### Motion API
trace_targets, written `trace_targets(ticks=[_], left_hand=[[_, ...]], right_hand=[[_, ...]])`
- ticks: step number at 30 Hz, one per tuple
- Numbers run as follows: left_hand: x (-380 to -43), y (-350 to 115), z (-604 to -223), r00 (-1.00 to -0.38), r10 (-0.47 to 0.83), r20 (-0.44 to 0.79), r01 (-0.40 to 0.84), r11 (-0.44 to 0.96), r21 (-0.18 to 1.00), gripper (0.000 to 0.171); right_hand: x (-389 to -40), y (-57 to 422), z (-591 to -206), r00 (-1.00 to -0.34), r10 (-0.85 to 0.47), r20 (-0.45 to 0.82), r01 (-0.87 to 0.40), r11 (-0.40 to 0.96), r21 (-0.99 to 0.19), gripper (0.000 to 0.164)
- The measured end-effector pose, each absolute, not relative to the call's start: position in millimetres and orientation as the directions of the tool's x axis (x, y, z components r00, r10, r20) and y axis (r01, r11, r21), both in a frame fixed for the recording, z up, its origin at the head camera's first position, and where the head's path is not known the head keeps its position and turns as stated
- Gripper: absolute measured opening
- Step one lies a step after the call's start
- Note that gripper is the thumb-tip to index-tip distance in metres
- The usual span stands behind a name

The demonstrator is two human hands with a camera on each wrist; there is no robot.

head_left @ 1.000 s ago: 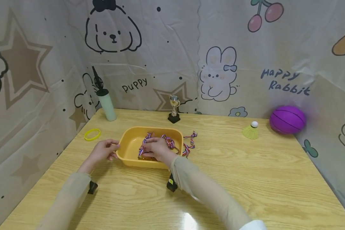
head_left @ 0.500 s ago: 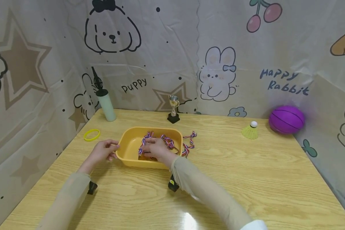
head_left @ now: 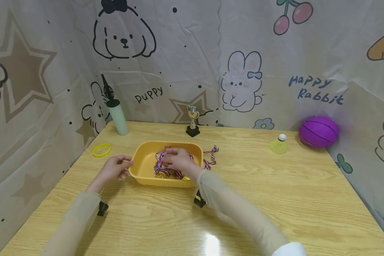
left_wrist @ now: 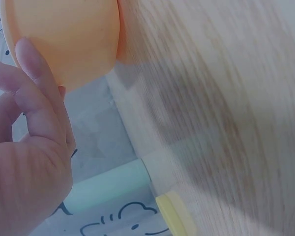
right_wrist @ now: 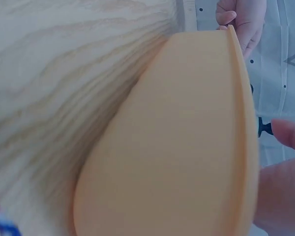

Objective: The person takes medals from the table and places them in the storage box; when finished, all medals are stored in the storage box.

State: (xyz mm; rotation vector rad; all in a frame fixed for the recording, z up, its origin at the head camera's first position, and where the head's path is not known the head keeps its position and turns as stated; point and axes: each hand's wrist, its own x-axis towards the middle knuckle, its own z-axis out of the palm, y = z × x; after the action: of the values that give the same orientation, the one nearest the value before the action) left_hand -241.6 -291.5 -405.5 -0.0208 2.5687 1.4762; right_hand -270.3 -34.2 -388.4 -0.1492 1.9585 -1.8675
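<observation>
A yellow plastic basin [head_left: 143, 164] stands on the table, with several gold medals [head_left: 161, 175] on striped red, white and blue ribbons [head_left: 157, 167] inside. Part of the ribbon hangs over its right rim onto the table. My left hand [head_left: 114, 167] holds the basin's left end by the rim, and the left wrist view has its fingers [left_wrist: 37, 105] against the outer wall. Above the ribbons, inside the rim, is my right hand [head_left: 180, 160], its fingers loosely bent. In the right wrist view the basin's wall hides most of that hand.
At the back stand a pale green hand pump [head_left: 118, 117] and a small trophy cup [head_left: 193, 121]. A yellow ring [head_left: 101, 150] lies left of the basin. Rightward are a yellow shuttlecock [head_left: 278, 144] and a purple ball [head_left: 319, 131]. A patterned cloth [head_left: 192, 67] surrounds the table.
My right hand has drawn back up and to the right from the basin's bottom, and the medals beneath it have come into sight. The left hand stays at the rim.
</observation>
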Motion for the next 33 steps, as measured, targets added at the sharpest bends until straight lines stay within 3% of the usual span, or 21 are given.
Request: trace_targets(ticks=[7,13,23,33], left_hand=[[-244,-290,-408,-0.985,0.077,-0.155,-0.095,0.513,0.853,0.043],[-245,-289,-406,-0.985,0.074,-0.156,-0.096,0.515,0.852,0.044],[-242,-290,-404,-0.984,0.067,-0.166,-0.108,0.512,0.852,0.043],[-242,-291,-405,-0.984,0.076,-0.16,-0.098,0.514,0.852,0.045]], right_hand=[[-275,1,-376,-0.879,-0.43,-0.206,0.167,0.128,-0.978,0.043],[-283,45,-371,-0.896,-0.386,-0.219,0.201,0.088,-0.976,0.041],[-285,108,-401,-0.913,-0.243,-0.328,0.28,0.211,-0.937,0.039],[-271,120,-426,-0.91,-0.2,-0.362,0.295,0.3,-0.907,0.037]])
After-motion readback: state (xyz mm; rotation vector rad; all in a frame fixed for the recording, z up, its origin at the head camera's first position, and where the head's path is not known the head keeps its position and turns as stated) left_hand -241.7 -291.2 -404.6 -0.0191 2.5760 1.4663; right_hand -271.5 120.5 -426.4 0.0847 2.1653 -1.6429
